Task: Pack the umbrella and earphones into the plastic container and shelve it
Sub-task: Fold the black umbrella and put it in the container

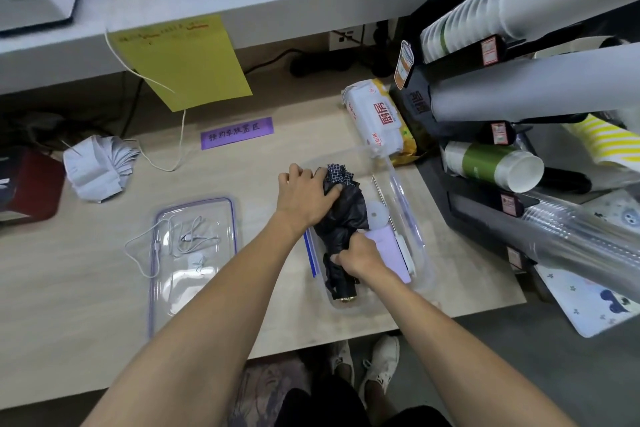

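Table (pixel 104 288): pale wood-grain laminate, matt, smooth. Plastic container (pixel 420 229): clear, glossy plastic. Its lid (pixel 194 274), at 9 o'clock of it: same clear plastic, purple seal rim, strong glare. Umbrella (pixel 346 215): black cloth, creased, faint sheen (checked fabric at its far end; gold metallic cap at the near end). Earphones (pixel 187 236): white, smooth cable. Wipes pack (pixel 377 121), 12 o'clock: glossy film.

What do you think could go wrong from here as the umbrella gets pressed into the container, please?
1. The umbrella is loosely bunched under both hands, and its fabric rises above the rim of the plastic container, so the lid might not seat.
2. The earphones lie on that lid, apart from the container; lifting the lid first could spill them.
3. A purple item already sits beside the umbrella, leaving little room.
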`<act>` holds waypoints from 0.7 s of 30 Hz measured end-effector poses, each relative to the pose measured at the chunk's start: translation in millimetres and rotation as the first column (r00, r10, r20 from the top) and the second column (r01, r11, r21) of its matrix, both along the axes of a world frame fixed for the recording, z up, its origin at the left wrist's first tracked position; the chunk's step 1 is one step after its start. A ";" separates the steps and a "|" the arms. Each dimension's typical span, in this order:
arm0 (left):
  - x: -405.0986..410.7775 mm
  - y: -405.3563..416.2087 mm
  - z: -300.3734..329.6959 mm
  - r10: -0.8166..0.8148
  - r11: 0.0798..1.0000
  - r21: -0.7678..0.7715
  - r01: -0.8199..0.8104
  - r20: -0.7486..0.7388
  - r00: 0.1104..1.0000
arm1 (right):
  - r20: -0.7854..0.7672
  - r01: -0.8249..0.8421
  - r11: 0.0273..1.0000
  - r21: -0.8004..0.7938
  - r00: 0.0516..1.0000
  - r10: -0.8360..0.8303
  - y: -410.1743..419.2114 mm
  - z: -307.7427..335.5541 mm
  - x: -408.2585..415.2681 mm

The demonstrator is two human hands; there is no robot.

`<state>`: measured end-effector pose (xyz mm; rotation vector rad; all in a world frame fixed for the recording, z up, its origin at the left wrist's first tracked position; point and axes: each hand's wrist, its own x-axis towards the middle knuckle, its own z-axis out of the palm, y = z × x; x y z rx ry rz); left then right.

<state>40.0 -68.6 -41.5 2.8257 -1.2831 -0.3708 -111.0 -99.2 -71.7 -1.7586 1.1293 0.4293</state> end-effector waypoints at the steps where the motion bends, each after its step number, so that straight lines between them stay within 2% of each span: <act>1: 1.4 2.7 -3.5 -0.020 0.999 0.036 0.020 -0.003 1.000 | -0.014 -0.017 1.000 -0.002 1.000 0.017 0.3 -1.1 -0.6; 3: 4.2 8.8 -8.0 -0.044 0.996 0.071 0.044 -0.002 0.999 | -0.025 -0.037 0.999 -0.008 0.999 0.037 0.9 -2.8 -1.4; 6: 4.0 13.2 -9.4 -0.039 0.999 0.019 0.039 0.001 0.999 | -0.010 -0.031 0.999 -0.011 0.999 0.031 2.5 -4.5 -2.1; 8: -1.4 13.3 -9.3 0.038 0.999 -0.029 -0.038 0.010 0.999 | 0.007 -0.025 0.999 -0.020 1.000 0.025 4.9 -4.5 -3.0; 10: -6.8 10.2 -8.6 0.192 0.975 -0.078 -0.207 -0.164 0.968 | 0.020 -0.027 0.999 -0.040 0.999 0.028 7.2 -4.8 -4.2; 12: -8.0 6.0 -11.1 0.252 0.948 -0.098 -0.302 -0.349 0.903 | 0.026 -0.037 0.997 -0.064 0.999 0.039 8.7 -5.2 -5.7; 15: 0.3 1.3 -13.3 0.222 0.943 -0.147 -0.300 -0.396 0.891 | 0.040 -0.050 0.995 -0.087 0.998 0.054 8.2 -6.6 -4.4; 19: 11.6 -1.9 -15.2 0.176 0.945 -0.174 -0.278 -0.447 0.877 | 0.082 -0.033 0.999 -0.043 0.996 0.036 2.6 -9.7 -2.8; 21: 10.8 -0.3 -14.7 0.185 0.934 -0.192 -0.303 -0.464 0.866 | 0.090 0.046 0.998 -0.048 0.995 -0.042 -2.2 -8.7 -4.2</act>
